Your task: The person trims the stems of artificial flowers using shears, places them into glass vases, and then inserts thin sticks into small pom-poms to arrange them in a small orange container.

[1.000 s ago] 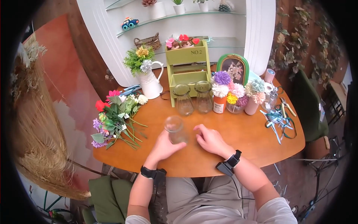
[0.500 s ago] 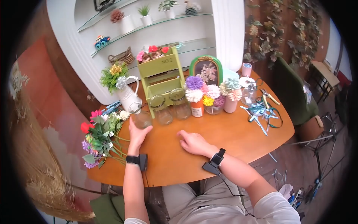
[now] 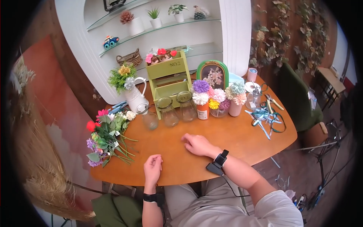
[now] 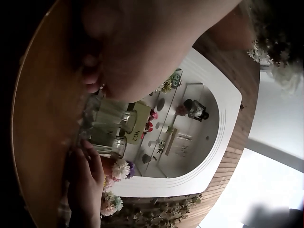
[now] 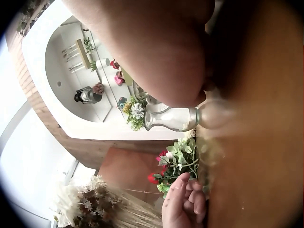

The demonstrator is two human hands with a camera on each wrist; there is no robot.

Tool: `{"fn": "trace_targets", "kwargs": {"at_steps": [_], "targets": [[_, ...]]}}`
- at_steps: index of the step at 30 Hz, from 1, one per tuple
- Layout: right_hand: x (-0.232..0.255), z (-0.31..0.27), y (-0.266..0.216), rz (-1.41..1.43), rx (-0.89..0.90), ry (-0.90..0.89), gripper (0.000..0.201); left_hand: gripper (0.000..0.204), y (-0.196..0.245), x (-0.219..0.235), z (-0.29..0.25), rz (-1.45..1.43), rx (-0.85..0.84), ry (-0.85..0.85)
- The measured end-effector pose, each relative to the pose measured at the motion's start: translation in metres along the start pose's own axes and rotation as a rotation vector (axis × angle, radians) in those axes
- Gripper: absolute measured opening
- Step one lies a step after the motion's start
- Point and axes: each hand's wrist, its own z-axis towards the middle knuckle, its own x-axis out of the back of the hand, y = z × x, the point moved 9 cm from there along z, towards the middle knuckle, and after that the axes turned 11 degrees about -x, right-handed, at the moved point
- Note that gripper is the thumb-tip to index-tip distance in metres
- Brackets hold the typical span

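Three clear glass vases stand in a row in front of the green wooden rack (image 3: pixel 168 70): the left one (image 3: pixel 150 121), the middle one (image 3: pixel 170 118) and the right one (image 3: pixel 188 112). My left hand (image 3: pixel 152 169) is over the table's front edge, fingers loosely bent, holding nothing. Further right, my right hand (image 3: pixel 198 145) rests on the wooden tabletop with relaxed fingers and nothing in its grasp. In the right wrist view the left vase (image 5: pixel 166 117) shows upright beyond the right hand (image 5: pixel 156 52).
Artificial flowers (image 3: pixel 109 138) lie at the table's left, by a white pitcher (image 3: pixel 136 98) with greenery. Pom-pom flowers (image 3: pixel 200 87) in containers and a green frame (image 3: pixel 227 72) stand right of the vases. Pliers (image 3: pixel 270 104) and blue ribbons (image 3: pixel 264 117) lie at the far right.
My left hand carried the left vase forward and left, set it down beside the other two, let go and drew back to the front edge. The right hand stayed on the table.
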Motion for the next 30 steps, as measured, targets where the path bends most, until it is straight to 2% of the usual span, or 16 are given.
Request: {"fn": "trace_targets", "kwargs": {"at_steps": [11,15,20,30], "targets": [[0.005,0.002,0.004,0.131,-0.070,-0.002,0.027,0.015,-0.006,0.003,-0.001,0.081,-0.126,0.067],[0.002,0.003,0.006,0.130,-0.087,-0.008,0.028,0.016,-0.011,0.007,-0.002,0.106,-0.070,0.086],[0.002,0.003,0.007,0.120,-0.114,-0.015,0.027,0.015,-0.003,0.004,-0.002,0.184,-0.151,0.075],[0.003,0.004,0.004,0.080,-0.134,-0.001,0.025,0.014,0.011,0.004,-0.006,0.285,-0.166,0.082]]}}
